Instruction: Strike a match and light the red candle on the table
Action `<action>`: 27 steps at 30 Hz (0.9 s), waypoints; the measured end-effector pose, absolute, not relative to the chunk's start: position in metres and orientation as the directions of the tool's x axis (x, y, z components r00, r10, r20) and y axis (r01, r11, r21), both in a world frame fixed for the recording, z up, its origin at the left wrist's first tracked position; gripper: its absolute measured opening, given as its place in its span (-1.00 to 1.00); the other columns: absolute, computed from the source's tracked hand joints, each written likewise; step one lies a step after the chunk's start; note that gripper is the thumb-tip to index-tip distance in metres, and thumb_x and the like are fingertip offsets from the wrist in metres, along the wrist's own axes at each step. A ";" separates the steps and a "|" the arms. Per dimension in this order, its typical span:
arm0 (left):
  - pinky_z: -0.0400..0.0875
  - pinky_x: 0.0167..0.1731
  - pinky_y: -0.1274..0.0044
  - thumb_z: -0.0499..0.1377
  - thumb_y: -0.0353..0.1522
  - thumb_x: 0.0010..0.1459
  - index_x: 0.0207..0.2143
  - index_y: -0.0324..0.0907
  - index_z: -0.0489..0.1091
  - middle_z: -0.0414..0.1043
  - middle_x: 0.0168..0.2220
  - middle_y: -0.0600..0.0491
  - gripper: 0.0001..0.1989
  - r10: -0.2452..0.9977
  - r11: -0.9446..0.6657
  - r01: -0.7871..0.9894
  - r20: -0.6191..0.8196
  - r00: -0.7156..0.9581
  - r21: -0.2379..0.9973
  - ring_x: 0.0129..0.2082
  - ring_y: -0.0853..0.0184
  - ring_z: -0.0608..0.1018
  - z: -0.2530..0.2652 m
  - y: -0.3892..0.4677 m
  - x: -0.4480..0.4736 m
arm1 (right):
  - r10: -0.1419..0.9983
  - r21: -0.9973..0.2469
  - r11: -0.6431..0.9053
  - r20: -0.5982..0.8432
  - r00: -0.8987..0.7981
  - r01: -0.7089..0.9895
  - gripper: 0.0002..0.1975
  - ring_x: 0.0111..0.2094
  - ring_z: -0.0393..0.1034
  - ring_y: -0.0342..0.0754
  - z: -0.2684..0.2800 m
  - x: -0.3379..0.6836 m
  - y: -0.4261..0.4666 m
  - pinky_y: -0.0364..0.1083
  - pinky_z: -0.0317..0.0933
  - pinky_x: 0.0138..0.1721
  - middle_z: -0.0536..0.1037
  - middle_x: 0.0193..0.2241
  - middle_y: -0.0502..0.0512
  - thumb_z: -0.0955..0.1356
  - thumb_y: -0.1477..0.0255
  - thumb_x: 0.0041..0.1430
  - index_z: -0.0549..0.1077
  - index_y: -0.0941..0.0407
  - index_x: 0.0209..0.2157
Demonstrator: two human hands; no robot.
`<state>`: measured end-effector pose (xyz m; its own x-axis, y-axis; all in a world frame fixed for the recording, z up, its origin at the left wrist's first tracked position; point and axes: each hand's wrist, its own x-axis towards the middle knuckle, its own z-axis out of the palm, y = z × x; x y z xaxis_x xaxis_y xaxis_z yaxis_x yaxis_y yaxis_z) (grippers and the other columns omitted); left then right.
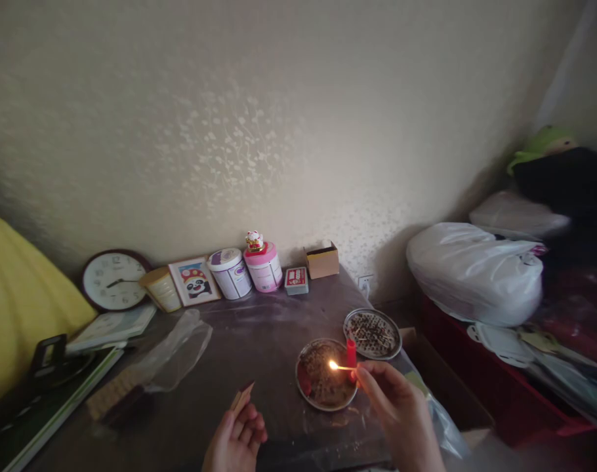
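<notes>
A burning match (345, 368) is pinched between the thumb and fingers of my right hand (397, 400), its flame pointing left. Just behind the match stands a red candle (351, 352), upright at the right edge of a round metal plate (303, 397). No flame shows at the candle's top. The plate's surface is stained brown, with a dark red lump (304, 382) on its left side. My left hand (237, 439), closed, holds a small matchbox (243, 397) above the table, left of the plate.
A second round plate (398, 351) with used matches lies behind the candle. Along the wall stand a clock (115, 280), a framed panda picture (195, 282), two tubs (229, 274) and a cardboard box (323, 262). A plastic bag (185, 347) lies left; a white bag (475, 272) sits right.
</notes>
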<state>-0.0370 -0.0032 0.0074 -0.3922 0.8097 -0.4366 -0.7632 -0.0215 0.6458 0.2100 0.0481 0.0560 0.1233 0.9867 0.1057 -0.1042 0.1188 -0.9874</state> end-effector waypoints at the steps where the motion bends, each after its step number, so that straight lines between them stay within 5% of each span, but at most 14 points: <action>1: 0.47 -0.52 0.45 0.31 -0.31 -0.16 -0.43 -0.23 0.54 0.52 -0.53 -0.02 -0.79 0.809 -0.012 -0.759 -0.439 -0.389 0.651 -0.52 0.25 0.56 0.008 -0.003 -0.037 | 0.985 -0.982 0.117 0.095 0.143 -0.149 -0.70 -0.51 0.37 -0.13 0.060 0.212 0.048 -0.24 0.24 -0.50 0.55 -0.53 0.02 0.47 0.15 -0.04 0.53 0.12 -0.44; 13: 0.45 -0.51 0.45 0.28 -0.32 -0.10 -0.44 -0.22 0.49 0.49 -0.53 -0.01 -0.85 0.774 0.013 -0.743 -0.477 -0.416 0.669 -0.52 0.26 0.54 0.013 -0.003 -0.034 | 0.910 -0.994 0.106 0.082 0.406 -0.038 -0.69 -0.48 0.43 -0.05 0.089 0.225 0.059 -0.17 0.35 -0.41 0.52 -0.60 0.02 0.46 0.18 -0.19 0.57 0.14 -0.48; 27: 0.44 -0.49 0.43 0.29 -0.31 -0.13 -0.47 -0.21 0.49 0.48 -0.53 -0.02 -0.85 0.779 0.051 -0.748 -0.495 -0.384 0.662 -0.51 0.25 0.53 0.014 -0.003 -0.036 | 0.915 -0.990 0.120 0.137 0.379 0.067 -0.66 -0.46 0.46 0.00 0.071 0.226 0.066 -0.14 0.34 -0.40 0.56 -0.55 0.08 0.44 0.15 -0.11 0.57 0.15 -0.43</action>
